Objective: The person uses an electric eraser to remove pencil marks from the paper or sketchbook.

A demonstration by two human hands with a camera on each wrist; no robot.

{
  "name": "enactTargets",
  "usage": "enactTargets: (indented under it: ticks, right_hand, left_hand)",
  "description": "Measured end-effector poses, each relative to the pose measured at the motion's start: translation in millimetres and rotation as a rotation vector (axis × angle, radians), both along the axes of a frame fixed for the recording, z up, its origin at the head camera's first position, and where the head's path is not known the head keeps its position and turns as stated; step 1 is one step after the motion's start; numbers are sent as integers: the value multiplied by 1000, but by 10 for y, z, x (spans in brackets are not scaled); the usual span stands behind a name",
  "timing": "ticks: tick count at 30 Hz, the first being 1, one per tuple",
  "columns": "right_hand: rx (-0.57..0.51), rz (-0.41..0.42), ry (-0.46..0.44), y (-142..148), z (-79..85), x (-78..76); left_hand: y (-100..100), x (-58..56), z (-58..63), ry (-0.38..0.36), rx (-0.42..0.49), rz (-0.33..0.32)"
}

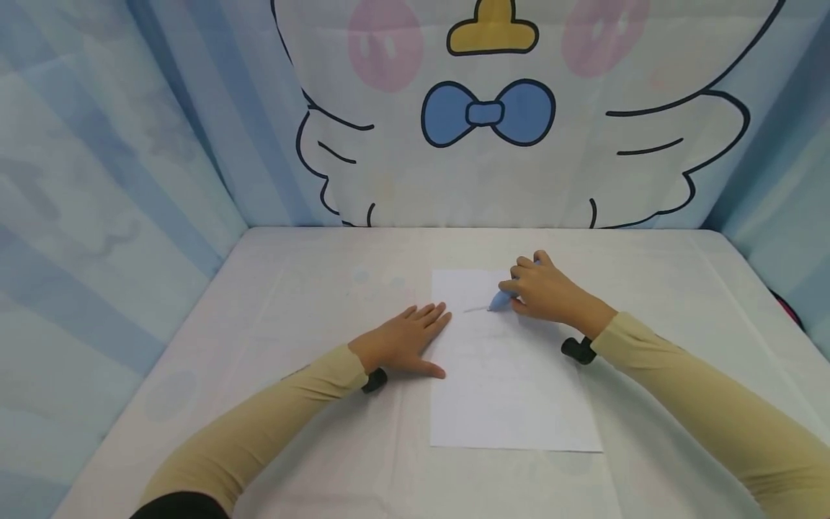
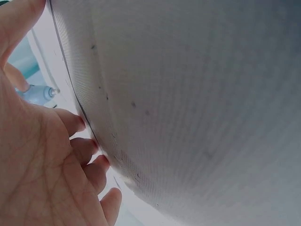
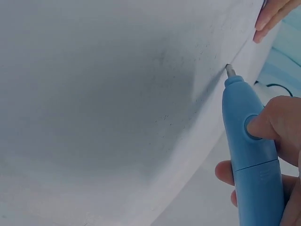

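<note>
A white sheet of paper (image 1: pixel 506 404) lies on the table with a short faint grey line (image 1: pixel 475 310) near its upper part. My right hand (image 1: pixel 547 290) grips a light blue electric eraser (image 3: pixel 254 155); its thumb (image 3: pixel 270 125) rests on the round button. In the right wrist view, the eraser's narrow tip (image 3: pixel 230 70) meets the paper, and small dark specks are scattered nearby. My left hand (image 1: pixel 405 340) lies with fingers spread at the sheet's left edge, fingertips on the paper. It holds nothing; its palm shows in the left wrist view.
The table (image 1: pixel 305 288) has a pale cloth cover. Behind it hangs a curtain with a cartoon print and a blue bow (image 1: pixel 486 113). A striped blue curtain (image 1: pixel 117 180) stands along the left side. Dark wrist-worn devices (image 1: pixel 578 350) sit under both wrists.
</note>
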State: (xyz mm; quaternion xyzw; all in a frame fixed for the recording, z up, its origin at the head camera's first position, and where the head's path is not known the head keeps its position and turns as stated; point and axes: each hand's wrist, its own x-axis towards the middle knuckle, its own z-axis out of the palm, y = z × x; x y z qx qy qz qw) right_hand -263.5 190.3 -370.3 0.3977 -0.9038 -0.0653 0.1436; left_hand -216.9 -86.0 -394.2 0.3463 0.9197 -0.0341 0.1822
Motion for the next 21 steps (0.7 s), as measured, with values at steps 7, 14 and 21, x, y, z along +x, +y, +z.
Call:
enactTargets:
  ticks: [7,14,21]
  right_hand:
    - [11,-9,-4,-14,-2,3]
    - [13,-17,-8,-3,-6,-8]
    - [21,-17,2,-17,14,-2]
  left_hand:
    - [-3,4,0,-7,4,2]
    - [-6,3,0,-4,0,2]
    - [-8,-3,-5,0,-4,3]
